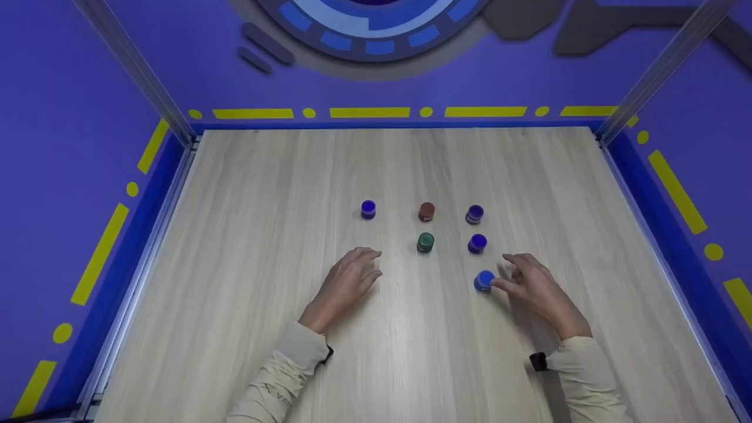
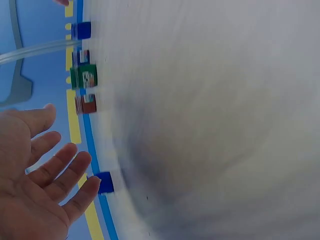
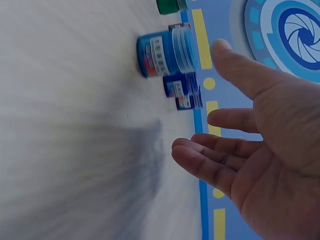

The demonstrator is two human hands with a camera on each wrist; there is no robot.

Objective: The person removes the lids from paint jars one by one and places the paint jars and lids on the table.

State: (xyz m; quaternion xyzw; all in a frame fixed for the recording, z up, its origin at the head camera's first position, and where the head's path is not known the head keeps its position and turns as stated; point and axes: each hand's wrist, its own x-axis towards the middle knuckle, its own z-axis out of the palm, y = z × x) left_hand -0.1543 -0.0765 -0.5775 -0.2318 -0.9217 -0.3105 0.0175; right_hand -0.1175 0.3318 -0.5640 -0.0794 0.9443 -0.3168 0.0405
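Note:
My right hand [image 1: 537, 291] hovers just right of a light blue jar [image 1: 484, 281], thumb tip near its lid, fingers apart and holding nothing. In the right wrist view that jar [image 3: 167, 52] stands upright with a barcode label and ribbed clear cap. To the left, my left hand [image 1: 346, 281] is over the table with relaxed, spread fingers and nothing in them. Closest ahead of it are a green jar [image 1: 425, 242] and a dark blue jar [image 1: 368, 210]. Behind the light blue jar stand a violet-blue jar [image 1: 477, 244] and a dark purple jar [image 1: 474, 214]. A brown-red jar [image 1: 426, 212] is behind the green one.
The jars stand on a pale wood-grain table [image 1: 247, 235]. Blue panels with yellow dashes [image 1: 369, 112] enclose its back and sides, with metal posts [image 1: 664, 70] at the back corners.

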